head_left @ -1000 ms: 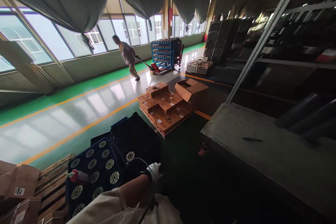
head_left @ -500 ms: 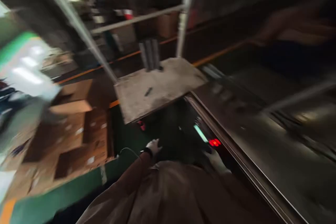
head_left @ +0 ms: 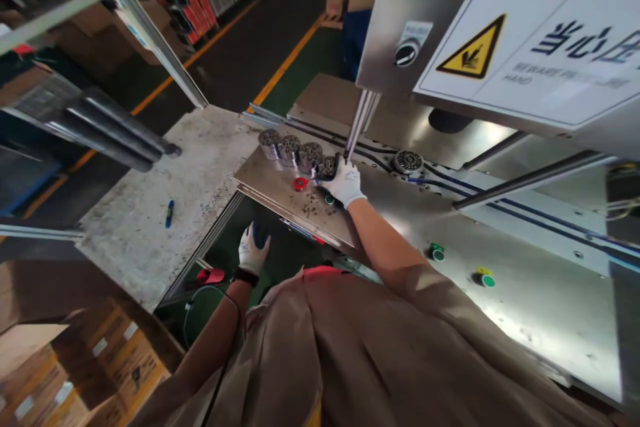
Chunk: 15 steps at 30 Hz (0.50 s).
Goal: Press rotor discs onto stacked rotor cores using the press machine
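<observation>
My right hand, in a white glove, reaches out over the steel machine table and grips a round toothed metal part at the end of a row. Three more such parts stand in line to its left. A further round part lies on the track to the right. My left hand, gloved too, hangs low beside the table's front edge with fingers curled; nothing shows in it. A small red piece lies on the steel just left of my right hand.
A press housing with a yellow warning sign overhangs the table. Green buttons sit on the steel surface. A grey side bench holds a blue pen. Dark tubes lie on a rack at left, cardboard boxes below.
My view has swung from the aisle and pallets round to the machine. My right hand has come up from the table's edge onto the row of metal parts.
</observation>
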### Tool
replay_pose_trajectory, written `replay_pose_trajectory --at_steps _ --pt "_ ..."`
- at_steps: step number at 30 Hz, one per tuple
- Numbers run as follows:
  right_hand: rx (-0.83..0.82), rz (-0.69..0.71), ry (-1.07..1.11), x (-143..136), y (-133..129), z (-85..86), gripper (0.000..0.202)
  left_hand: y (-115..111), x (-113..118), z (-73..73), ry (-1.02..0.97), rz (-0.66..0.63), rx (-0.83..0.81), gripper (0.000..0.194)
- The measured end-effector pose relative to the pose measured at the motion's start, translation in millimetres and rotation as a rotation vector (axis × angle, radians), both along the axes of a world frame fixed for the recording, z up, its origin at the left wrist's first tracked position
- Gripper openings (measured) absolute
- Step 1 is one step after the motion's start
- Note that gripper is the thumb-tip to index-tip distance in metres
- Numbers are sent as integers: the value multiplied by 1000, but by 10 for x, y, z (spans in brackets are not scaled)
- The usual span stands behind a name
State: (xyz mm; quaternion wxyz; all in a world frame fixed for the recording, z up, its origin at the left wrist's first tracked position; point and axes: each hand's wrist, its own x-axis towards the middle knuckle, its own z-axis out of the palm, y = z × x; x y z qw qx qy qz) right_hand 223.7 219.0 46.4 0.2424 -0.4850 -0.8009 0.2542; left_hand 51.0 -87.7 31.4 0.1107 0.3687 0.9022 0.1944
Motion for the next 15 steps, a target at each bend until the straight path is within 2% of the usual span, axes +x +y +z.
replay_pose_trajectory --at_steps 2,4,6,8,10,12,15 --pt "-52 -14 -73 -98 47 49 82 332 146 148 -28 -67 183 61" --pt "-32 2 -41 -40 -28 84 77 645 319 276 -156 -135 362 59" --pt "42 6 42 136 -193 119 77 951 510 375 -422 -209 497 72" --pt "131 -20 134 371 -390 184 78 1245 707 460 -780 -298 591 94" --pt "183 -47 192 622 -550 285 78 1503 891 559 -1077 -376 609 106" --pt "200 -13 204 870 -631 389 78 1705 1025 679 -1203 -415 554 106" --pt "207 240 193 1201 -641 463 86 1921 1087 843 -1271 -515 351 100"
